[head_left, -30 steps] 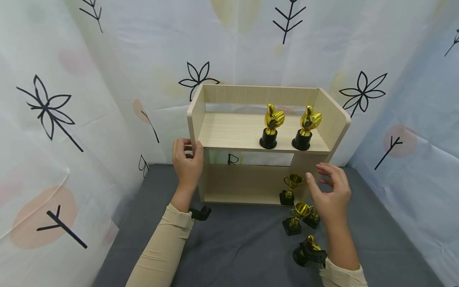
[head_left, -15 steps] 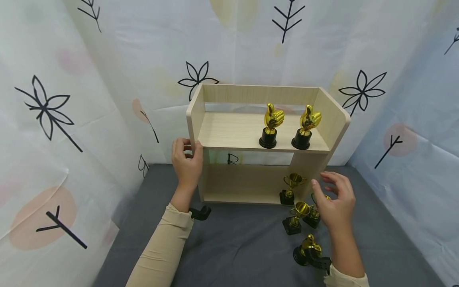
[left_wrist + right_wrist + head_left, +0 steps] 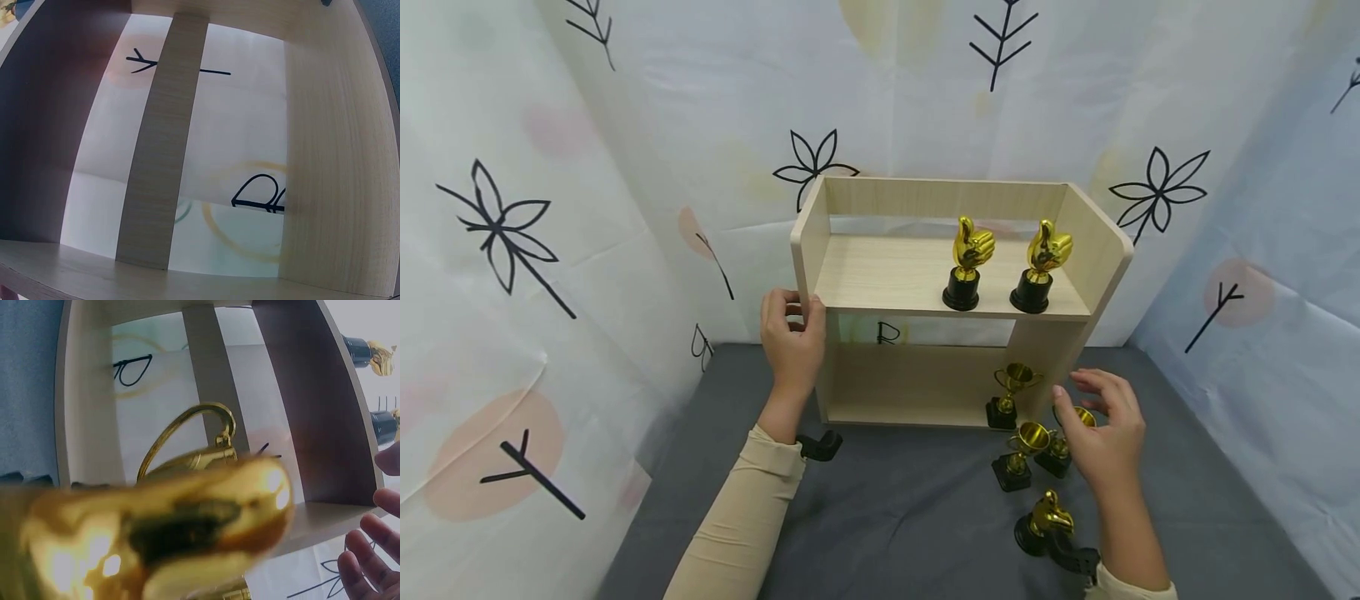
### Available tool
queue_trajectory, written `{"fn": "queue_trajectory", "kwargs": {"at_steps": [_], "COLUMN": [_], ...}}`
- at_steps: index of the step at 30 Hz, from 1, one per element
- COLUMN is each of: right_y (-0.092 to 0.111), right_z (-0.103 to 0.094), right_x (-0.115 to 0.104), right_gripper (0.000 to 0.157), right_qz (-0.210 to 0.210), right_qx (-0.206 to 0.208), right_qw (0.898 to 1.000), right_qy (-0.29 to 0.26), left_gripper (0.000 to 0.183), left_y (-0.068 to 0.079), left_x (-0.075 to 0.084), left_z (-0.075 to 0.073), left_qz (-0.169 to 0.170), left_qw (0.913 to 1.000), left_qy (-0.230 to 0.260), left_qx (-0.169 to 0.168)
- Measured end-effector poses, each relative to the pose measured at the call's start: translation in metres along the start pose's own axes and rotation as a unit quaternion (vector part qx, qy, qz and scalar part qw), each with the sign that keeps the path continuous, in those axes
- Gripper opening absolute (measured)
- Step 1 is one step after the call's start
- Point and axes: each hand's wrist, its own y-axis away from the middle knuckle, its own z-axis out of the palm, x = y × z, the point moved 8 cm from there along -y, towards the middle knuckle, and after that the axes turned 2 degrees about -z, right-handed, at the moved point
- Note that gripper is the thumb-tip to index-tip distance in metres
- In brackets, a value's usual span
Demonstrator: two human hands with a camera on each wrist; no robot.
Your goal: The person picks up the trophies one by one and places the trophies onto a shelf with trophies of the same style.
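Near cup (image 3: 1059,448) | right grip (image 3: 1107,433) spread | left grip (image 3: 792,343) pinching shelf (image 3: 880,271), plain only from head

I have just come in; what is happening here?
A person's left hand grips a wooden shelf by its side; the open right hand is near a gold cup on the cloth. Another cup and a thumbs-up trophy are there. Two thumbs-up trophies stand on the upper level, one cup at the lower front edge.
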Motion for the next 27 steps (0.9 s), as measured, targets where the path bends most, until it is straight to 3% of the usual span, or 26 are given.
{"fn": "queue_trajectory", "kwargs": {"at_steps": [16, 27], "right_y": [0.004, 0.015], "right_z": [-0.022, -0.025], "right_x": [0.015, 0.030], "right_gripper": [0.030, 0.036], "right_qz": [0.039, 0.088], "right_qx": [-0.003, -0.037], "right_qw": [0.999, 0.992], "right_qy": [0.034, 0.079], "left_gripper": [0.022, 0.023], "left_y": [0.001, 0.000], "left_x": [0.000, 0.001], "left_z": [0.001, -0.001], "left_qz": [0.003, 0.008], "left_qw": [1.0000, 0.9999], "left_qy": [0.004, 0.005], "left_qx": [0.005, 0.012]}}
